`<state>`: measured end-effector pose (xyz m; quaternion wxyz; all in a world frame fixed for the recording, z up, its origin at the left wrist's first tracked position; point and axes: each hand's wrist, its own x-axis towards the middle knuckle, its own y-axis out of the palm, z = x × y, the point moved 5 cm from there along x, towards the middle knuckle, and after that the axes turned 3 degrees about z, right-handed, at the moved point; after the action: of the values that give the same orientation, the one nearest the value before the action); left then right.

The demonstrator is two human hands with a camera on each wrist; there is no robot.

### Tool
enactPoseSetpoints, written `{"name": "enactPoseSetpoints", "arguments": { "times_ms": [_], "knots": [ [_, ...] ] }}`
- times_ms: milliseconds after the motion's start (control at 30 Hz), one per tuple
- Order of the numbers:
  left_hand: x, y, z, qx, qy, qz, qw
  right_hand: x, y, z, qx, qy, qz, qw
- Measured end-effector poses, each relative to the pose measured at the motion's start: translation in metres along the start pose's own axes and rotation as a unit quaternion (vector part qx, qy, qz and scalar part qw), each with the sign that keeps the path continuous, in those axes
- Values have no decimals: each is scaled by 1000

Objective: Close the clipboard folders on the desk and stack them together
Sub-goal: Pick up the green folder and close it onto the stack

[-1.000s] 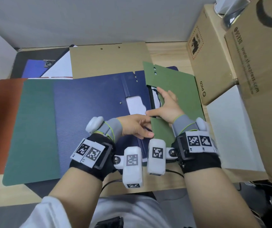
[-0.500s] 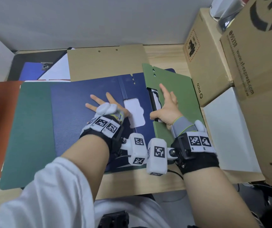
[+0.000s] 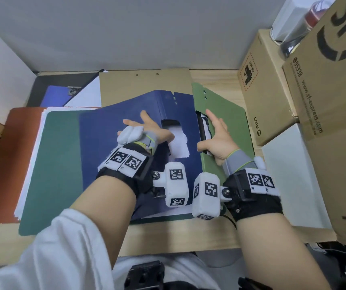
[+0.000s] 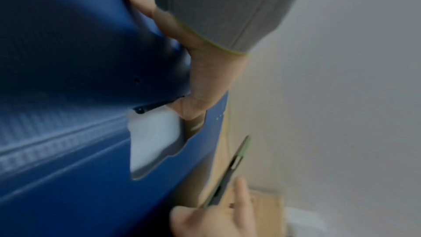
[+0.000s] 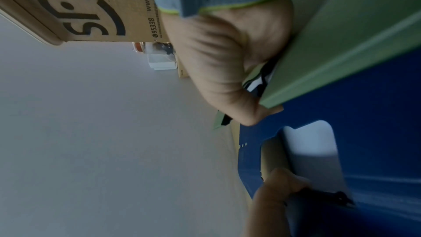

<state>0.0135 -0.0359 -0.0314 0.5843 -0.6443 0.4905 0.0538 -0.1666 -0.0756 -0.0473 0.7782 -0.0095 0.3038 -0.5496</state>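
Observation:
A dark blue folder (image 3: 109,147) lies open in the middle of the desk, over a dark green folder (image 3: 59,164). My left hand (image 3: 147,130) has its fingers spread on the blue cover (image 4: 68,60) and its thumb hooked into the cover's cutout, so it pinches the cover. The cover's right part is raised off the desk. A light green folder (image 3: 230,122) lies to the right, closed. My right hand (image 3: 218,139) has straight fingers on top of it and the thumb curled round its left edge (image 5: 341,42).
At the back lie a tan clipboard (image 3: 142,84) and a purple clipboard (image 3: 59,97). A rust-brown folder (image 3: 4,153) sits at the left. Cardboard boxes (image 3: 268,101) (image 3: 335,101) and a white box (image 3: 289,174) crowd the right side.
My left hand left the green folder's edge, went onto the blue cover, hooked the cutout and raised the cover. My right hand stayed on the light green folder.

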Motion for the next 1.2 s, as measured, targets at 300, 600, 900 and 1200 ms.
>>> {"name": "enactPoseSetpoints", "arguments": {
  "times_ms": [300,600,900,1200],
  "knots": [
    [-35,-64,-28,-283,146,100,943,-27,35,92,269,-105,174,941],
    [-56,-77,-24,-373,255,286,845,-52,67,134,405,-103,274,867],
    [-38,-91,5,-466,226,242,821,-57,71,135,288,-40,224,930],
    [-37,-92,22,-563,253,215,757,-20,29,71,272,29,-77,959]
  ]
}}
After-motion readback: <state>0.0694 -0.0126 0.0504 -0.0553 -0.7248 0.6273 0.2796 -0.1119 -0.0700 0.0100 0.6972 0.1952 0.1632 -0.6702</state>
